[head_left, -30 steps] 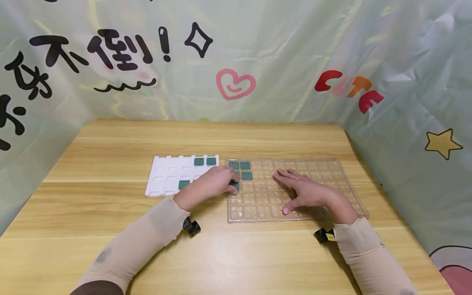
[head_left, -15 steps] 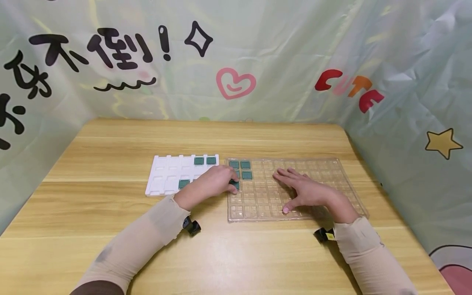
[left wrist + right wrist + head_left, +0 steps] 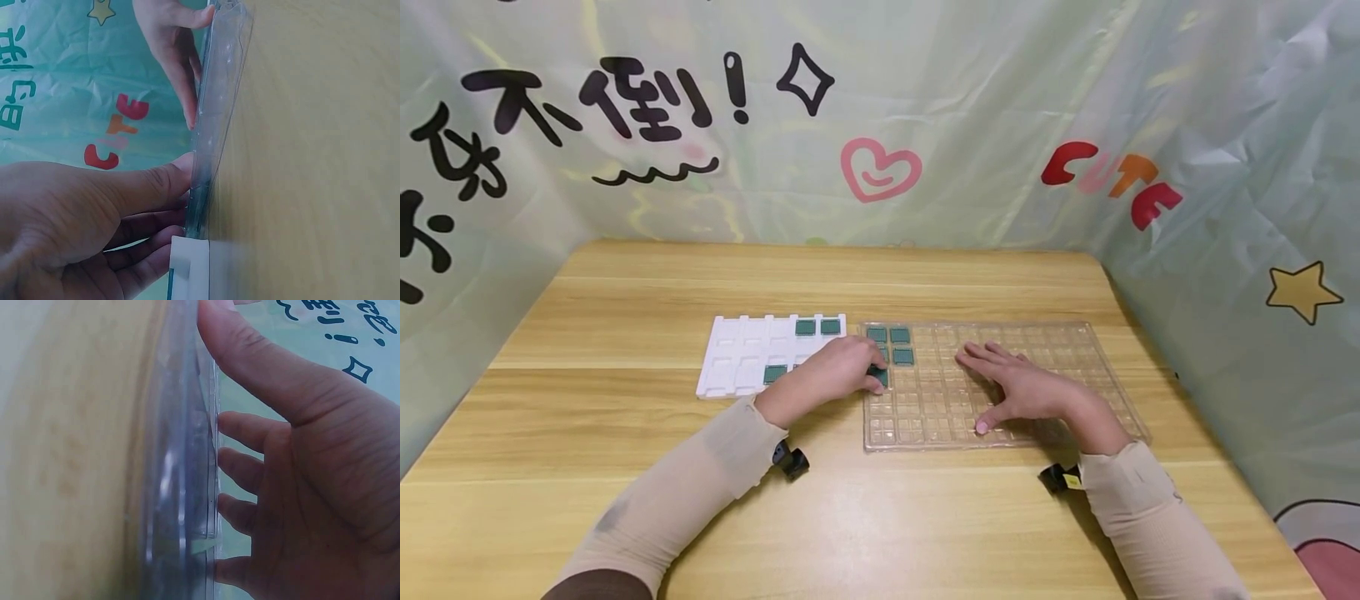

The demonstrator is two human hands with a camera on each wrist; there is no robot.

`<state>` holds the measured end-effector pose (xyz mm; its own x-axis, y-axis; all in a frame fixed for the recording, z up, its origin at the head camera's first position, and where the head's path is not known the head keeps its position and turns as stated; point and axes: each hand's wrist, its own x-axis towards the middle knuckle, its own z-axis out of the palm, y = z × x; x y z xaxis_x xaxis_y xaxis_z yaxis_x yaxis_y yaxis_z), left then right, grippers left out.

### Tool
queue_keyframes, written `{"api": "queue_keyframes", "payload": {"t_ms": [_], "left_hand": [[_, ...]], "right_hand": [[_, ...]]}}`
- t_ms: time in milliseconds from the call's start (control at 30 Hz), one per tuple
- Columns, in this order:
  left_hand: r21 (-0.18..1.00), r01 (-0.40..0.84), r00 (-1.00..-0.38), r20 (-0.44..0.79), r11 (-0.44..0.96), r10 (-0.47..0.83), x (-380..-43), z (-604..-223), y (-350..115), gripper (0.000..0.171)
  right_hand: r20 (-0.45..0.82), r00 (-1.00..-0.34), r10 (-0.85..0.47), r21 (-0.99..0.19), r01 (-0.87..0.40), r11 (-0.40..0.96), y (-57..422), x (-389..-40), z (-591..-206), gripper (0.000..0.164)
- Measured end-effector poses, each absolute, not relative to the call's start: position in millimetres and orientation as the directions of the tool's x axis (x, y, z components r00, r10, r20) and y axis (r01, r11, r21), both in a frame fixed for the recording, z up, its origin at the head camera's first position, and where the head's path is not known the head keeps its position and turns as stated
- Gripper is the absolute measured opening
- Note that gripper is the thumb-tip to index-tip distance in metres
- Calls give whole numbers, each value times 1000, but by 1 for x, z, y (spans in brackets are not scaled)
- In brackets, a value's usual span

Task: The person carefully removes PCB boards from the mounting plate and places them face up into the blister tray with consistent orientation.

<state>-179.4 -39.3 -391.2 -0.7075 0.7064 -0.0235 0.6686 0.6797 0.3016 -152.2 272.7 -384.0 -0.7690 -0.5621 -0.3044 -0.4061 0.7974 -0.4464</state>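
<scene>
At the left end of the clear plastic blister tray (image 3: 925, 429), my left hand (image 3: 831, 371) pinches a small square green circuit board (image 3: 878, 379) down at a cell of the first column. Its thumb and curled fingers show at the tray's edge in the left wrist view, where the board itself is hard to make out. More green boards (image 3: 902, 357) sit in the tray's cells just beyond, one partly hidden by the fingers. My right hand (image 3: 1026, 390) rests on the middle of the tray, fingers spread, with its fingertips touching the plastic in the right wrist view.
A white tray (image 3: 722, 367) with shallow pockets lies left of the clear one; a few green boards (image 3: 806, 327) sit in it, and my left wrist covers part of it. Both trays lie on a wooden table (image 3: 880, 525). A printed curtain (image 3: 970, 108) hangs behind and beside it.
</scene>
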Motion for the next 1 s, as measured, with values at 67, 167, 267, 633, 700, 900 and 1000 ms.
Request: {"api": "queue_keyframes", "payload": {"t_ms": [67,167,267,633,700,900,1000], "left_hand": [[302,668,-707,-24,680,706,-179,-391,-39,35],[303,667,-709,-24,681,705,-179,-390,-39,35],[296,664,-712,-30,687,701,-178,-390,-39,36],[278,661,-720,-25,697,694,-177,-390,-38,35],[279,665,-717,-18,693,696,-178,-390,-38,34],[275,682,-702,-16,678,712,-178,-390,-39,30],[279,686,-695,-21,672,718,-177,-389,-39,30]], "right_hand": [[-303,-768,-564,-446,-409,796,273,-152,-384,113],[-301,-768,-565,-447,-410,795,273,-153,-385,113],[-301,-768,-565,-444,-411,796,273,-153,-386,113],[-314,-774,-550,-440,-395,807,273,-152,-385,115],[-317,-775,-548,-437,-393,809,273,-152,-385,115],[-305,-773,-555,-436,-405,804,273,-152,-386,114],[-301,-773,-559,-438,-408,801,273,-152,-386,114]]}}
